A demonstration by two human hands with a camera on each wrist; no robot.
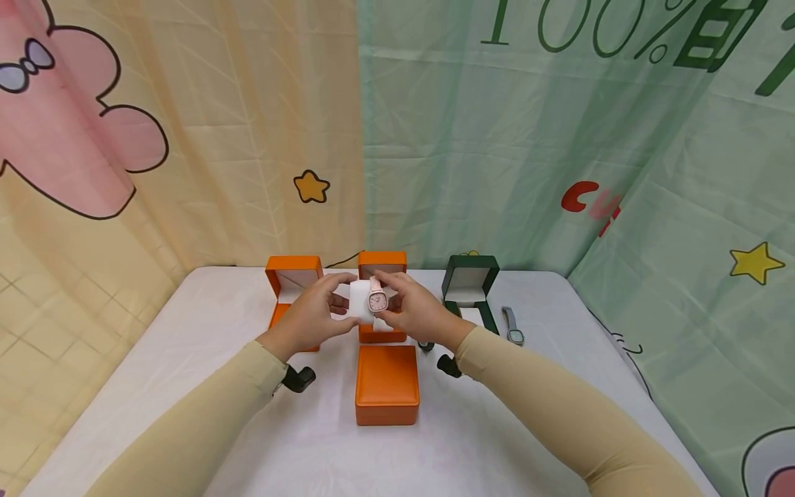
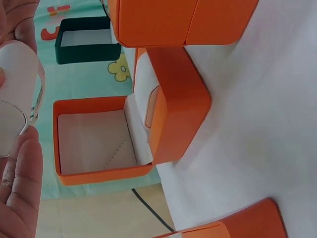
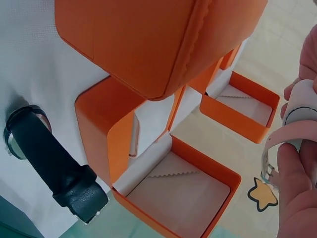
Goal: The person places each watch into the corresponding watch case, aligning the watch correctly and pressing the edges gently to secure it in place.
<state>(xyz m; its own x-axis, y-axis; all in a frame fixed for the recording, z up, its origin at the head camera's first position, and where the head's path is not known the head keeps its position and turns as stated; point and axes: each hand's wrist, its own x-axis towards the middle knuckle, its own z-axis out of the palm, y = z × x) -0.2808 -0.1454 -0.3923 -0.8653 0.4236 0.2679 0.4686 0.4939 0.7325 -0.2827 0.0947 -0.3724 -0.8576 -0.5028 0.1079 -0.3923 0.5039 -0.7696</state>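
Tbl [image 1: 298, 442] w/ white cloth; far edge runs just behind the row of open boxes, side edges well out from both hands. L open orange box [image 1: 293, 263] & mid open orange box [image 1: 382, 257] stand near far edge, narrow gap btwn. Open green box [image 1: 470, 262] to the R, wider gap; grey-strap watch [image 1: 514, 328] just R of it, w/ cloth on to the R edge. Closed orange box [image 1: 387, 376] in front of mid box, cloth showing both sides of it & toward the near side. Black-strap watch [image 3: 54, 153] on tbl btwn mid box & green box, partly behind R wrist in head view, so tight there.

Pink-strap watch [image 1: 377, 301] & white cushion [image 1: 359, 301] held up together, off tbl, in front of mid box. L hand [image 1: 317, 307] grips cushion: thumb low, fingers up top, spread approx. cushion height. R hand [image 1: 419, 307] pinches the watch, index at top of strap, thumb at bottom, similar spread. Strap is looped at cushion's R end, partly standing off it; can't tell how far on. Dial faces head cam.
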